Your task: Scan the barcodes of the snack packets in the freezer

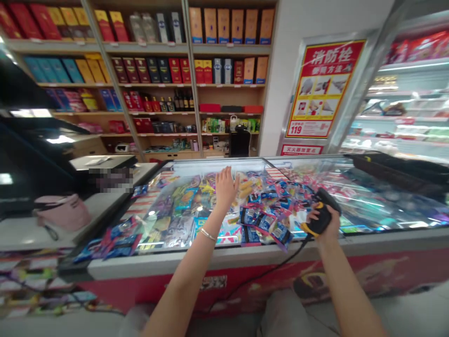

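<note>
My left hand reaches out over the glass lid of a chest freezer, fingers stretched flat and holding nothing; a thin bracelet sits on its wrist. My right hand grips a black and yellow barcode scanner above the freezer's right part, its cable hanging down the red front. Several blue snack packets lie on the glass between the hands. Under the lid are many colourful ice cream packs.
A counter with a pink bag stands at the left. Shelves of boxed bottles fill the back wall. A red fire hydrant sign and a chilled display case are at the right.
</note>
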Demonstrator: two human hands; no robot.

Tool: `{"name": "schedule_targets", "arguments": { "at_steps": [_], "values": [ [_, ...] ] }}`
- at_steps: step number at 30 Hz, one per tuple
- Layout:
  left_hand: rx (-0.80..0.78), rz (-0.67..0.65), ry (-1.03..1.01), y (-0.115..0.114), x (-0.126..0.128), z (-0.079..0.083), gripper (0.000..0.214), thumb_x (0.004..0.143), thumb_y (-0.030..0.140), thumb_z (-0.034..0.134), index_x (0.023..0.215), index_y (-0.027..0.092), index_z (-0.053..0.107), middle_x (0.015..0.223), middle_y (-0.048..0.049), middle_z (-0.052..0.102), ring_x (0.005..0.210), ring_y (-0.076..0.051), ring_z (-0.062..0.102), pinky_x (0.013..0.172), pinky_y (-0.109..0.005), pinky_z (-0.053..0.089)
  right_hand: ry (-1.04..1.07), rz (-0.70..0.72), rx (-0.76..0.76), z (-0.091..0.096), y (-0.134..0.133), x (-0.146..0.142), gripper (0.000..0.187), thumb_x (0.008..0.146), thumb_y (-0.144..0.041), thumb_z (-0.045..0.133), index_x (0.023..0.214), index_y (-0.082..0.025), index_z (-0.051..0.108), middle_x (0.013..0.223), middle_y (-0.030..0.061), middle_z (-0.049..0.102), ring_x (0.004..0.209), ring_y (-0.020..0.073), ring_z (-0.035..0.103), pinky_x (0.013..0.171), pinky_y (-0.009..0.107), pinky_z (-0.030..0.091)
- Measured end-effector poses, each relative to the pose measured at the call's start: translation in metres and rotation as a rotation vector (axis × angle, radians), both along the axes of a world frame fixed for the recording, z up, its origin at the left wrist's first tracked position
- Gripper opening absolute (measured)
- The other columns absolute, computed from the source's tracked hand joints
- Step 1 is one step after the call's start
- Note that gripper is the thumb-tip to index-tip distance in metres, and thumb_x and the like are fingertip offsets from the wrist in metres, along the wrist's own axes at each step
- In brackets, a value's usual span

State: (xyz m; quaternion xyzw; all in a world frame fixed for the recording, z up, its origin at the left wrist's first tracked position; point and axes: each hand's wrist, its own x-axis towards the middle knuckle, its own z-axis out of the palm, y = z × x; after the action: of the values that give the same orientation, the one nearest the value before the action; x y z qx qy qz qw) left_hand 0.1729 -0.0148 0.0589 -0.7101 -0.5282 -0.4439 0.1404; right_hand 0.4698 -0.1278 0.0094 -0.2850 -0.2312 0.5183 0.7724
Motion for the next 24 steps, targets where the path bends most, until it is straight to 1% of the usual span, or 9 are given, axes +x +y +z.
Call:
{"name": "schedule_targets", "arguments": {
  "at_steps": [2, 4, 8, 11, 15, 17, 19, 21, 24],
  "values": [
    [0.022, 0.067, -0.025, -0.005, -0.035, 0.008, 0.050, 0.094, 0.041, 0.033, 0.132, 0.011, 0.043, 0.134, -0.0158, 0.053, 0.126, -0.026, 0.045, 0.110, -0.044, 0.028, 0.013, 0.097, 0.011, 0.012, 0.002, -0.011, 0.027, 0.067, -0.043, 0.064, 0.080, -0.021, 0.055, 0.053, -0.0083, 0.046, 0.036, 0.0055, 0.041, 0.038, 0.020, 0.045],
    [0.025, 0.142, -0.050, -0.010, -0.071, 0.011, 0.047, 0.094, 0.039, 0.033, 0.129, 0.011, 0.046, 0.132, -0.0156, 0.053, 0.124, -0.026, 0.046, 0.109, -0.044, 0.030, 0.009, 0.194, 0.021, 0.027, 0.007, -0.035, 0.027, 0.067, -0.043, 0.065, 0.080, -0.021, 0.055, 0.052, -0.0091, 0.043, 0.035, 0.0054, 0.039, 0.038, 0.020, 0.044],
    [-0.004, 0.282, -0.057, -0.023, -0.139, 0.009, 0.043, 0.092, 0.038, 0.036, 0.124, 0.012, 0.050, 0.130, -0.0153, 0.055, 0.121, -0.029, 0.048, 0.106, -0.044, 0.032, -0.069, 0.348, 0.081, 0.050, 0.024, -0.114, 0.020, 0.067, -0.033, 0.065, 0.082, -0.022, 0.056, 0.056, -0.0075, 0.046, 0.035, 0.0048, 0.034, 0.034, 0.019, 0.041],
    [-0.075, 0.389, -0.018, -0.039, -0.191, 0.003, 0.042, 0.091, 0.036, 0.038, 0.124, 0.012, 0.050, 0.127, -0.0161, 0.056, 0.118, -0.030, 0.050, 0.103, -0.042, 0.034, -0.147, 0.487, 0.086, 0.056, 0.036, -0.181, 0.016, 0.069, -0.028, 0.063, 0.081, -0.020, 0.057, 0.061, -0.0045, 0.051, 0.036, 0.0048, 0.036, 0.032, 0.018, 0.036],
    [-0.302, 0.548, 0.039, -0.067, -0.258, -0.015, 0.049, 0.090, 0.033, 0.039, 0.132, 0.009, 0.042, 0.119, -0.0193, 0.059, 0.108, -0.031, 0.056, 0.091, -0.039, 0.043, -0.232, 0.588, 0.050, 0.050, 0.052, -0.257, 0.013, 0.070, -0.029, 0.061, 0.076, -0.018, 0.060, 0.062, 0.0006, 0.057, 0.040, 0.0075, 0.045, 0.032, 0.019, 0.036],
    [-0.417, 0.622, 0.057, -0.081, -0.288, -0.029, 0.053, 0.089, 0.034, 0.040, 0.136, 0.009, 0.037, 0.117, -0.0200, 0.059, 0.106, -0.031, 0.058, 0.085, -0.037, 0.045, -0.290, 0.660, -0.021, 0.044, 0.061, -0.288, 0.016, 0.071, -0.031, 0.061, 0.073, -0.016, 0.061, 0.056, 0.0019, 0.057, 0.040, 0.0092, 0.047, 0.033, 0.019, 0.038],
    [-0.493, 0.674, 0.081, -0.092, -0.312, -0.044, 0.057, 0.088, 0.036, 0.041, 0.137, 0.008, 0.035, 0.118, -0.0213, 0.058, 0.107, -0.032, 0.058, 0.084, -0.038, 0.046, -0.338, 0.738, -0.103, 0.035, 0.070, -0.313, 0.017, 0.072, -0.032, 0.060, 0.071, -0.015, 0.062, 0.051, 0.0023, 0.057, 0.039, 0.0104, 0.048, 0.035, 0.020, 0.040],
    [-0.548, 0.659, 0.100, -0.099, -0.330, -0.059, 0.061, 0.088, 0.043, 0.042, 0.137, 0.008, 0.035, 0.124, -0.0225, 0.055, 0.110, -0.033, 0.056, 0.086, -0.039, 0.045, -0.365, 0.804, -0.166, 0.025, 0.077, -0.334, 0.017, 0.073, -0.033, 0.060, 0.070, -0.016, 0.063, 0.048, 0.0027, 0.058, 0.038, 0.0112, 0.050, 0.035, 0.020, 0.041],
    [-0.610, 0.540, 0.128, -0.103, -0.347, -0.077, 0.066, 0.086, 0.056, 0.041, 0.137, 0.014, 0.037, 0.134, -0.0203, 0.049, 0.118, -0.033, 0.052, 0.094, -0.039, 0.041, -0.379, 0.882, -0.212, 0.008, 0.082, -0.359, 0.016, 0.075, -0.032, 0.060, 0.073, -0.016, 0.063, 0.050, 0.0036, 0.061, 0.039, 0.0120, 0.052, 0.036, 0.020, 0.042]
  ]
}}
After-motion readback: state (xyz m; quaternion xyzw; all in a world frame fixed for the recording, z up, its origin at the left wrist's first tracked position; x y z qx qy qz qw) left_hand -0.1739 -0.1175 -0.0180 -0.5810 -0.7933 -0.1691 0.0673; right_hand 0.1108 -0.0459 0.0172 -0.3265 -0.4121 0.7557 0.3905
